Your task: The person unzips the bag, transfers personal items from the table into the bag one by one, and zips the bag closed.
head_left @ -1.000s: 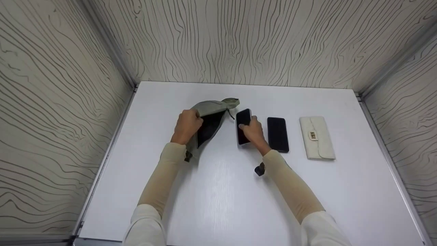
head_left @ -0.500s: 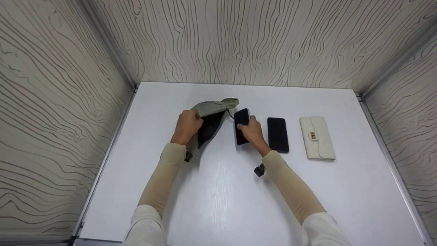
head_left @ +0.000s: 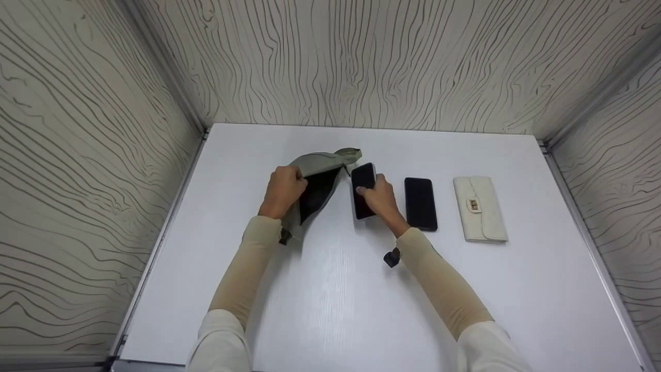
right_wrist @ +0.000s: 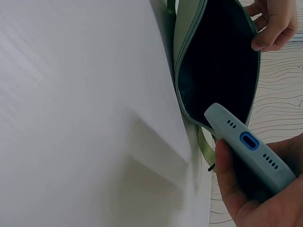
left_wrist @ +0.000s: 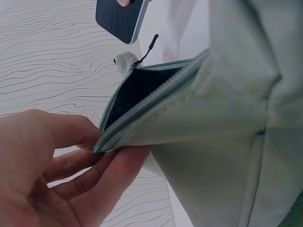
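Observation:
A grey-green zippered bag (head_left: pixel 317 164) stands on the white table with its mouth open and a dark lining showing. My left hand (head_left: pixel 284 190) pinches the edge of that mouth; in the left wrist view, thumb and fingers (left_wrist: pixel 124 168) grip the zipper edge. To the right of the bag, my right hand (head_left: pixel 381 198) holds a smartphone (head_left: pixel 363 181) with a black screen and pale case, thumb on the screen. The right wrist view shows the phone's port end (right_wrist: pixel 249 141) close before the bag opening (right_wrist: pixel 218 66). The phone is outside the bag.
A second black smartphone (head_left: pixel 421 204) lies flat on the table right of my right hand. Farther right lies a cream wallet (head_left: pixel 480 209) with a metal clasp. Wood-patterned panels (head_left: pixel 361 62) enclose the table's back and sides.
My right hand has shifted slightly left with the smartphone, bringing it nearer the bag. My left hand and the bag have stayed in place.

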Demonstrator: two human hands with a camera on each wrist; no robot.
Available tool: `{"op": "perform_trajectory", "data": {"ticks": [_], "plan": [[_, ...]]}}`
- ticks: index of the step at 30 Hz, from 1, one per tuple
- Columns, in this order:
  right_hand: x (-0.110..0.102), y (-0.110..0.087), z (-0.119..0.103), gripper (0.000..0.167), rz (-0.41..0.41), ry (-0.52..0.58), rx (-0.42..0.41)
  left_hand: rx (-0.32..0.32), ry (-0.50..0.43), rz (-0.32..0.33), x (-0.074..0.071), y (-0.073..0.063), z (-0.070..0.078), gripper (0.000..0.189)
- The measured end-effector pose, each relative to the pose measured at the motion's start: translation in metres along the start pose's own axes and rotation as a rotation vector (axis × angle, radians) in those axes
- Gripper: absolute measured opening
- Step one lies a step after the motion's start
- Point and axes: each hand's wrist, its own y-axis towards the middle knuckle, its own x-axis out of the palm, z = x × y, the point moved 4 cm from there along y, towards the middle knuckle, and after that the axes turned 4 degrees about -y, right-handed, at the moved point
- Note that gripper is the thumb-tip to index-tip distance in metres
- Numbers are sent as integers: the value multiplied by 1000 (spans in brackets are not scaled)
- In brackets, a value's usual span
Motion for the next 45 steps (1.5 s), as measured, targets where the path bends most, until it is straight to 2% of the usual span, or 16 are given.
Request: {"op": "perform_trajectory", "data": {"ticks": [4, 14, 27, 38, 45], "plan": [[1, 1, -1, 56, 5, 1, 7, 7, 14, 2, 0, 1, 0, 39], [5, -2, -5, 54, -2, 37, 2, -5, 6, 2, -1, 0, 1, 32], [10, 0, -8, 54, 2, 38, -1, -4, -2, 8, -3, 0, 3, 34], [15, 2, -15, 58, -26, 52, 23, -26, 4, -1, -4, 0, 3, 17], [20, 2, -16, 55, -37, 66, 38, -43, 4, -10, -3, 0, 2, 17]]}}
